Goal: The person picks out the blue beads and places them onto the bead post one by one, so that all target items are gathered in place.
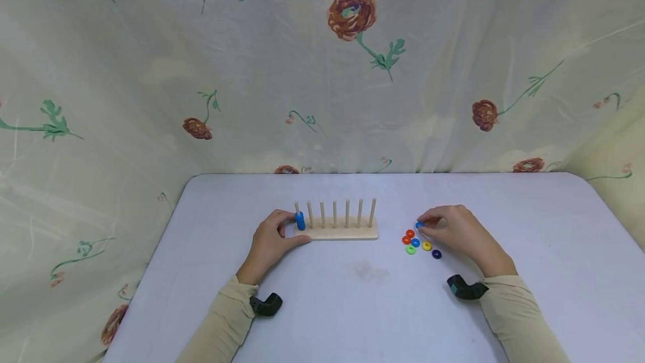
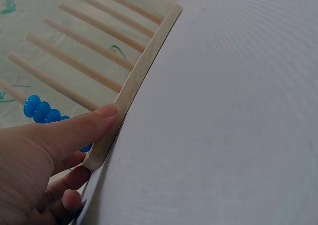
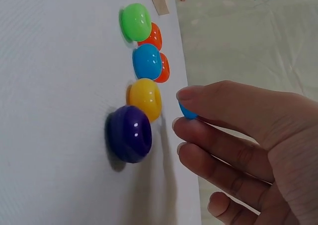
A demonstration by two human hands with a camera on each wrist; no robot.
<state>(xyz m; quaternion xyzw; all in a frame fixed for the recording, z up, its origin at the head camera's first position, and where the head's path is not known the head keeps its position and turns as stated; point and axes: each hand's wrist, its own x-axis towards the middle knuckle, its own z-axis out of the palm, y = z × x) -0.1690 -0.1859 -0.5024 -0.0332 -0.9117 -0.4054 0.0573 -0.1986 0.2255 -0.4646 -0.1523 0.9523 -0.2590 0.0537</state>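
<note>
My left hand (image 1: 270,243) grips the left end of a wooden peg stand (image 1: 347,233), its thumb along the front edge of the base. Several upright pegs rise from the stand. Blue rings (image 1: 300,221) are stacked on the leftmost peg; the others are bare. To the right, my right hand (image 1: 461,234) pinches a blue ring (image 3: 188,111) between thumb and fingers, mostly hidden by them. Beside that hand lie loose rings: a green one (image 3: 136,22), a blue one (image 3: 147,61), a yellow one (image 3: 145,100), a dark purple one (image 3: 130,134) and two orange-red ones (image 1: 408,236).
A white-covered table (image 1: 322,307) carries everything. Behind it hangs a pale curtain (image 1: 262,60) with printed flowers. Each wrist wears a black camera mount, one on the left (image 1: 266,305) and one on the right (image 1: 466,288).
</note>
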